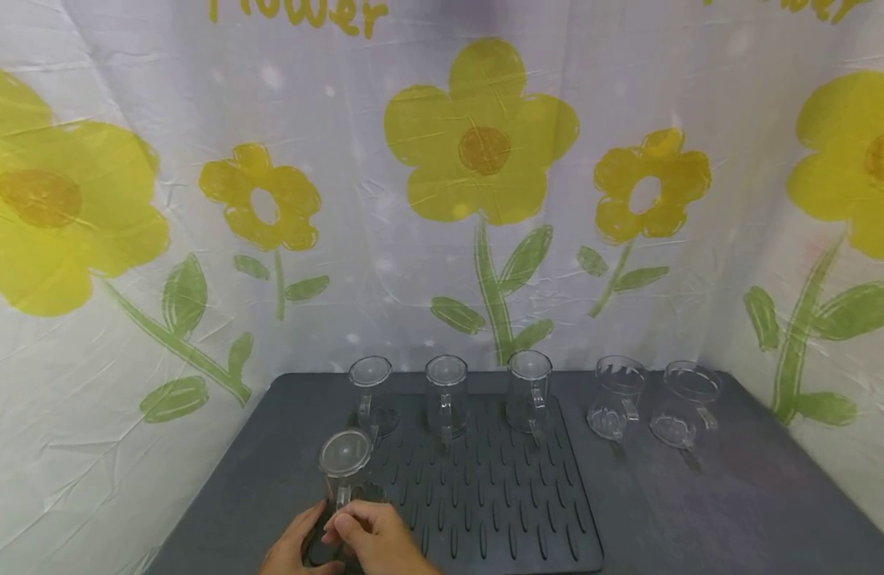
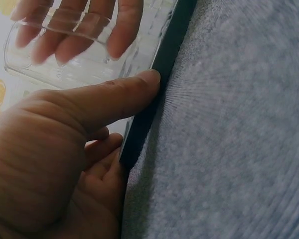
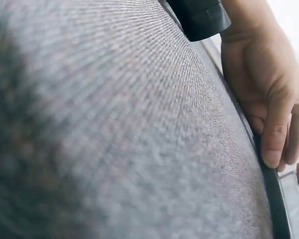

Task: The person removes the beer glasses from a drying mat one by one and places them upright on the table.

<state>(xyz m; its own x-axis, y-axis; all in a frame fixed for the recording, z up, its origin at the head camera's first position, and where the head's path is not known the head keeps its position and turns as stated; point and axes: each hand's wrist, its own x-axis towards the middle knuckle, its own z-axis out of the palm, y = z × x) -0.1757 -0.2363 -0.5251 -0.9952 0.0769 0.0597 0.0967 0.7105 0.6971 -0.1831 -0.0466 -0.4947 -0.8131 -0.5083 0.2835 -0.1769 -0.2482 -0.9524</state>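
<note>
A clear glass mug (image 1: 344, 463) stands at the front left of the black ribbed mat (image 1: 495, 487), its handle toward me. My right hand (image 1: 377, 533) pinches low at the handle with thumb and index finger. In the left wrist view, the right fingers (image 2: 87, 30) show against the glass. My left hand (image 1: 295, 545) is just left of the mug, its thumb (image 2: 124, 97) extended to the dark front edge. The right wrist view shows the left hand (image 3: 269, 89) at that edge too. The mug's lower part is hidden by the hands.
Three more glass mugs, left (image 1: 370, 395), middle (image 1: 446, 395) and right (image 1: 529, 391), line the mat's back. Two flared glass cups (image 1: 614, 399) stand on the dark table (image 1: 686, 511) right of the mat. A flower-printed curtain (image 1: 370, 263) encloses the back and sides.
</note>
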